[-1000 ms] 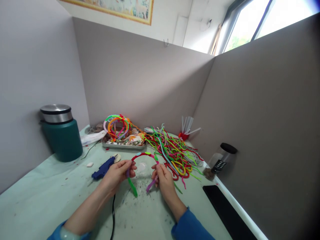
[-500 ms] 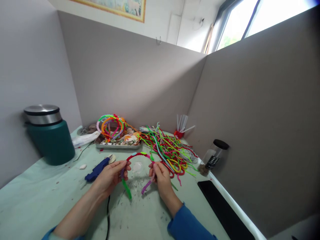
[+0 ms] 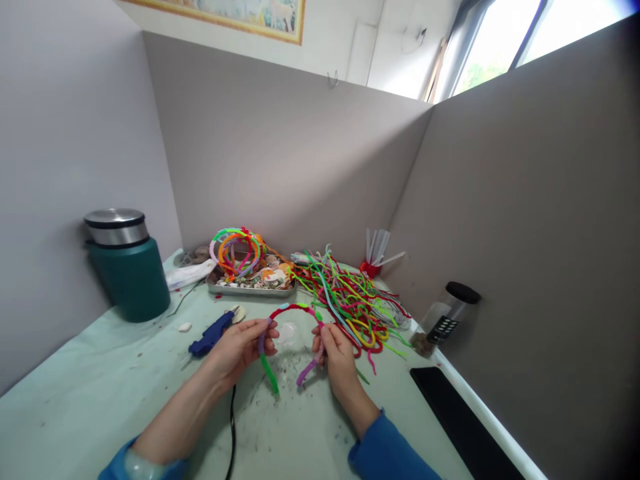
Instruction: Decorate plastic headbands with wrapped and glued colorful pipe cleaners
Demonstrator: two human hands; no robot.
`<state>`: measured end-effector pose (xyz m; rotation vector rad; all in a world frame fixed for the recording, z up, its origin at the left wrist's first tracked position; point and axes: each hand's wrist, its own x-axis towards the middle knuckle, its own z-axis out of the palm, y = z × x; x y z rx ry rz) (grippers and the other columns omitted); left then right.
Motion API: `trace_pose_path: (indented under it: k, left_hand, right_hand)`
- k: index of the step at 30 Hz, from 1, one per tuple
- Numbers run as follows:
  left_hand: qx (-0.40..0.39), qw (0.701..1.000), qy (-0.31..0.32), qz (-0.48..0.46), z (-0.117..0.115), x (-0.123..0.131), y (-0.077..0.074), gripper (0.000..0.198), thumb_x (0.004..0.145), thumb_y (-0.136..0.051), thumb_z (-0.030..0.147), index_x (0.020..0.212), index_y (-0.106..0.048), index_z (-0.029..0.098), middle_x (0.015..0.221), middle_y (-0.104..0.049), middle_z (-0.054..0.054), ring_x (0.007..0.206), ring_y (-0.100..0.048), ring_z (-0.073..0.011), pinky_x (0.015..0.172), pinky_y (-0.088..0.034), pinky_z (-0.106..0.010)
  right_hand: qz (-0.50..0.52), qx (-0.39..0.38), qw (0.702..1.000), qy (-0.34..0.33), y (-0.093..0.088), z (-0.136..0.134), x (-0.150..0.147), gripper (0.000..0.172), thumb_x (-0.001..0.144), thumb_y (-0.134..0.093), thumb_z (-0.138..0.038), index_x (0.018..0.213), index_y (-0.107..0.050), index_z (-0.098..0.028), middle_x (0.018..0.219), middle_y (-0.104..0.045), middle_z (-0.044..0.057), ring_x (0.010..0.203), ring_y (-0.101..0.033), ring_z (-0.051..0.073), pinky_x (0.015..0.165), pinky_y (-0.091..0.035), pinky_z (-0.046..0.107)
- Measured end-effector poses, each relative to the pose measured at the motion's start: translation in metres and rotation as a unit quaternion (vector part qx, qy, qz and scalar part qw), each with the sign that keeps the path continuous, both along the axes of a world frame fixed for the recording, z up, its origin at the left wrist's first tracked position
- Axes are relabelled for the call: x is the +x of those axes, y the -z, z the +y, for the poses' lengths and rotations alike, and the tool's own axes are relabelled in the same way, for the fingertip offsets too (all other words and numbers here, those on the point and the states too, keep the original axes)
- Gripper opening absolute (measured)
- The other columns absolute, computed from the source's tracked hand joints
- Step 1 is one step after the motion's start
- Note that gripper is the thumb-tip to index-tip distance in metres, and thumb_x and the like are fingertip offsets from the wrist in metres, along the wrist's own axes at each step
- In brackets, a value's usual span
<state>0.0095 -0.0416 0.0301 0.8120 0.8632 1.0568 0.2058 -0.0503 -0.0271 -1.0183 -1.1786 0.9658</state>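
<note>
Between my two hands is an arched headband (image 3: 295, 307) wrapped in coloured pipe cleaners, red at the top with blue, lime and green patches. My left hand (image 3: 250, 343) pinches its left side, and a purple and green end hangs below the fingers. On the other side my right hand (image 3: 334, 348) grips it, with a purple end poking out beneath. The arch is held above the table, its open ends toward me. Just left of my left hand lies a blue glue gun (image 3: 214, 333) with a black cord (image 3: 233, 427).
A metal tray (image 3: 250, 292) at the back carries shells and finished-looking colourful hoops (image 3: 237, 252). Right of it spreads a pile of pipe cleaners (image 3: 345, 300), near glue sticks (image 3: 379, 247). A green flask (image 3: 129, 280), a clear jar (image 3: 443, 320) and a black strip (image 3: 460, 420) flank the table.
The whole scene has shifted slightly right in view as the camera turned a little left. Both hands keep the same hold on the headband.
</note>
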Motion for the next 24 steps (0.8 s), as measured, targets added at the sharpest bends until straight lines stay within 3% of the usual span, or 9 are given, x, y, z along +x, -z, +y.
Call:
trace_pose_path:
  k: [7,13,18,24]
  left_hand:
    - [-0.001,1.000,0.017,0.004,0.002,-0.001,0.000,0.011,0.074,-0.065,0.019,0.081,-0.065,0.010,0.073,-0.064,-0.006,0.058,-0.058,-0.0108,0.061,-0.052,-0.026]
    - [-0.011,0.999,0.006,0.041,0.005,-0.005,0.008,0.012,0.072,-0.066,0.020,0.080,-0.064,0.011,0.067,-0.061,-0.003,0.052,-0.055,-0.0101,0.056,-0.051,-0.025]
    - [0.002,0.999,-0.003,0.052,0.008,-0.006,0.011,0.020,0.069,-0.070,0.026,0.081,-0.064,0.012,0.065,-0.061,-0.002,0.052,-0.054,-0.0095,0.056,-0.050,-0.024]
    - [0.038,0.990,-0.042,0.129,0.004,-0.001,0.005,0.034,0.062,-0.074,0.038,0.083,-0.062,0.013,0.067,-0.065,-0.002,0.053,-0.058,-0.0117,0.057,-0.048,-0.024]
  right_hand:
    - [-0.005,-0.033,0.999,0.005,0.002,0.003,-0.001,0.033,0.086,-0.044,-0.046,0.082,-0.056,-0.016,0.058,-0.053,-0.003,0.039,-0.040,0.007,0.035,-0.031,0.018]
    - [-0.004,-0.014,1.000,-0.008,0.001,0.002,0.000,0.033,0.086,-0.045,-0.045,0.082,-0.058,-0.015,0.057,-0.054,-0.002,0.040,-0.042,0.006,0.037,-0.032,0.017]
    - [-0.020,-0.018,1.000,-0.007,-0.002,0.000,-0.001,0.032,0.087,-0.044,-0.044,0.082,-0.057,-0.015,0.056,-0.054,-0.003,0.040,-0.042,0.007,0.037,-0.032,0.018]
    - [-0.073,0.011,0.997,0.022,-0.003,-0.004,-0.001,0.032,0.089,-0.040,-0.043,0.084,-0.057,-0.016,0.059,-0.055,-0.002,0.044,-0.045,0.008,0.042,-0.035,0.019]
